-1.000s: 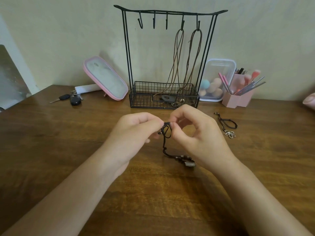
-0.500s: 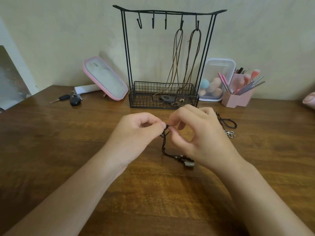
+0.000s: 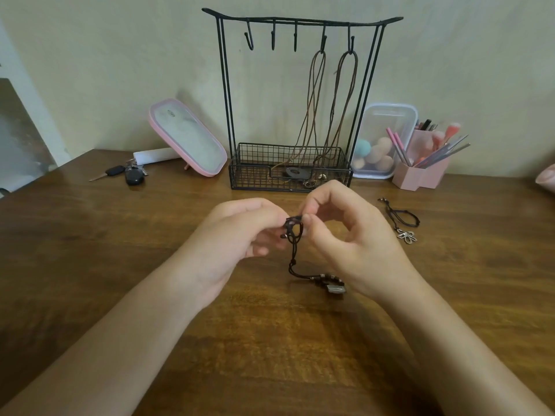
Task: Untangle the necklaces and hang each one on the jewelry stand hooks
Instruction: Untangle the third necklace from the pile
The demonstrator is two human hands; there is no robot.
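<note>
A: Hands?
B: Left hand [image 3: 237, 235] and right hand [image 3: 351, 244] both curled, fingertips pinching dark necklace [image 3: 292, 259] at its tangled cord.
A: Location?
B: Just in front of jewelry stand [image 3: 258, 180], lower end resting on table [image 3: 90, 265].

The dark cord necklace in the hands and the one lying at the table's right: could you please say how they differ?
The held dark cord necklace is pinched by the left hand and right hand, its top lifted; the flower-pendant necklace lies untouched on the wooden table. The held one carries beads and a blocky pendant; the other, a silver flower. Both have dark cords.
</note>
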